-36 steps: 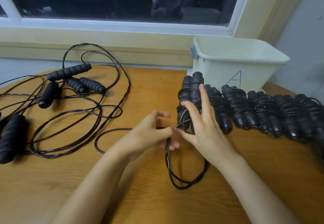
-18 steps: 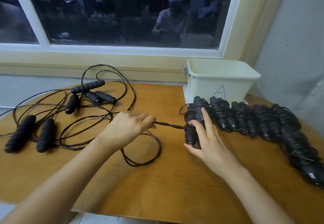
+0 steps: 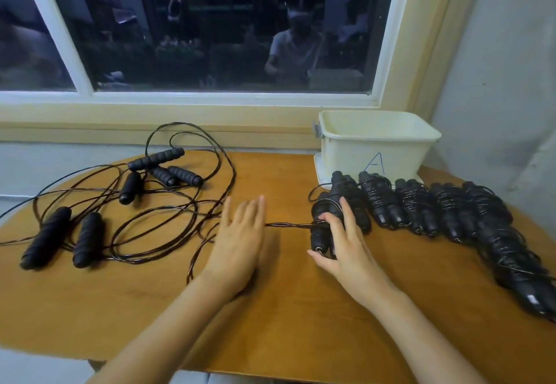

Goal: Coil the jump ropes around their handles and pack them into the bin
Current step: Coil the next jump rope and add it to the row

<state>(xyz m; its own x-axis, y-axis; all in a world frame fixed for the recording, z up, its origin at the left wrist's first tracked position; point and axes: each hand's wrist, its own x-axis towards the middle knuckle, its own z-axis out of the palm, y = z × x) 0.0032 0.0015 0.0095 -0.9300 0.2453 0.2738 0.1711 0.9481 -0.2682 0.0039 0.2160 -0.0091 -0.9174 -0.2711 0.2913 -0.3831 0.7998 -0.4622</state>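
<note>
My right hand (image 3: 346, 251) grips a pair of black jump rope handles (image 3: 319, 237) lying on the wooden table, with a few turns of rope around them. From that pair a taut strand of black rope (image 3: 288, 225) runs left and disappears under my left hand (image 3: 240, 233), which is held flat with straight fingers. The rope's slack trails out on the table beyond that hand. A row of several coiled handle bundles (image 3: 415, 209) lies to the right of the pair. Behind them stands the cream bin (image 3: 346, 155), marked with a blue A.
Loose black ropes (image 3: 150, 212) sprawl tangled over the table's left half, with handles among them (image 3: 45, 242) (image 3: 88, 239) (image 3: 156, 158). The table (image 3: 285, 308) has a curved front edge. A window sill and wall bound the back; a grey wall stands at the right.
My left hand drew the rope out to the left, away from the handles, then went from pinching it to flat with straight fingers. My right hand stayed on the handle pair.
</note>
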